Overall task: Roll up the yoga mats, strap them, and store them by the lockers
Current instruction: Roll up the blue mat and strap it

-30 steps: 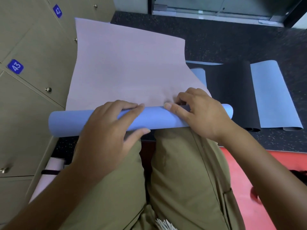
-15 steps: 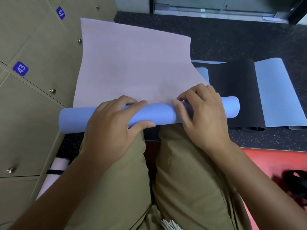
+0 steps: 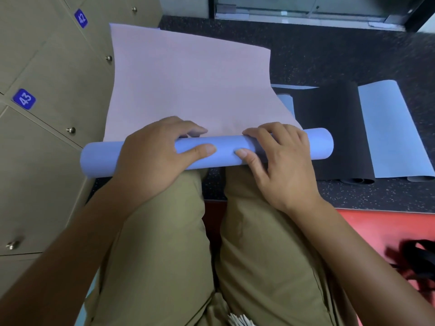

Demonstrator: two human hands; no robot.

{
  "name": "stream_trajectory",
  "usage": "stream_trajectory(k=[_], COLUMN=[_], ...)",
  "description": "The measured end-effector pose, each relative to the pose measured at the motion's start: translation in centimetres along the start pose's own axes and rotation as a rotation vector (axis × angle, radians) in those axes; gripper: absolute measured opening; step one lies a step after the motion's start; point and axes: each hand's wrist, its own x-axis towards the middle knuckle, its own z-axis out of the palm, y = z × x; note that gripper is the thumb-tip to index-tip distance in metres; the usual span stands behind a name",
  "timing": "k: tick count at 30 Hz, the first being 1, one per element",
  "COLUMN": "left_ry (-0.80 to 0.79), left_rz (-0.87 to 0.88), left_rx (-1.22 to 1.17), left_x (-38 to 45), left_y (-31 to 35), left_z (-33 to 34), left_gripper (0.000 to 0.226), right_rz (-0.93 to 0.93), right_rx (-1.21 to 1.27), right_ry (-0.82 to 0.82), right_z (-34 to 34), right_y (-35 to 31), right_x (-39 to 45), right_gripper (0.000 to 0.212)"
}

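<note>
One mat (image 3: pixel 188 90) is partly rolled: its near end forms a blue roll (image 3: pixel 226 150) lying crosswise just past the person's knees, while a long pinkish stretch of it still lies flat on the dark floor (image 3: pixel 329 50), running away alongside the lockers (image 3: pixel 47 78). Both hands sit on the roll, the left hand (image 3: pixel 153 156) curled over its left half with the thumb pressing the near face, the right hand (image 3: pixel 280 158) wrapped the same way on its right half, fingers hooked over the far side. I judge the rolling of this mat well short of finished, with strapping and storing to follow. More remains to the right, where a black mat (image 3: pixel 334 128) and a pale blue mat (image 3: pixel 390 128) lie spread out, only their near ends curled. Something dark, perhaps a strap (image 3: pixel 416 262), rests on the red floor at the right edge, though it is too blurred to be sure
</note>
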Motion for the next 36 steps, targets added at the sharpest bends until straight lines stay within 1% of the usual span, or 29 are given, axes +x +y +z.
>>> stream_trajectory(k=[2,4,7,10,13,15,17,19,21,24,26,30,33,36], left_ry=[0.122,0.215,0.299,0.263,0.216,0.224,0.236,0.251,0.264,0.251,0.229,0.122,0.025,-0.060], left_rz=[0.040,0.119,0.238,0.310,0.305,0.299,0.300,0.303,0.304,0.289,0.265,0.183,0.115,0.029], left_rx=[-0.006,0.037,0.145,0.310,0.467,0.492,0.494,0.493,0.491,0.486,0.485,0.471,0.389,0.359], left_x=[-0.4,-1.0,-1.8,-2.6,-2.9,-2.6,-2.2,-1.7,-1.4,-0.7,0.0,1.8,3.3,4.7], left_y=[-0.1,-0.2,-0.7,-1.1,-1.1,-1.1,-1.2,-1.4,-1.6,-1.6,-1.3,-1.2,-1.0,-0.9], left_z=[0.4,0.9,1.5,2.0,2.4,2.4,2.5,2.5,2.5,2.5,2.4,1.6,1.2,0.8], left_gripper=[0.034,0.034,0.030,0.042,0.058,0.061,0.059,0.055,0.050,0.047,0.047,0.052,0.059,0.055], right_rz=[0.002,0.007,0.023,0.039,0.055,0.070,0.075,0.057,0.030,0.008,-0.015,-0.078,-0.072,-0.052], right_rx=[-0.008,-0.016,-0.046,-0.061,-0.065,-0.060,-0.055,-0.071,-0.070,-0.010,0.009,-0.061,-0.075,-0.094], right_ry=[-0.029,-0.063,-0.135,-0.218,-0.295,-0.338,-0.351,-0.322,-0.244,-0.115,-0.063,-0.013,0.004,0.006], right_z=[0.1,0.0,-0.2,-0.3,-0.4,-0.5,-0.4,-0.1,0.3,0.4,0.2,0.3,1.3,2.1], right_y=[0.0,0.0,0.0,0.3,0.6,0.9,1.1,1.2,1.1,1.0,1.2,1.3,1.6,2.0], right_x=[0.6,1.2,2.2,3.4,4.6,5.1,5.4,5.3,4.8,4.1,3.7,3.6,3.6,4.0], right_gripper=[0.043,0.046,0.053,0.061,0.065,0.060,0.055,0.059,0.060,0.047,0.040,0.039,0.041,0.042])
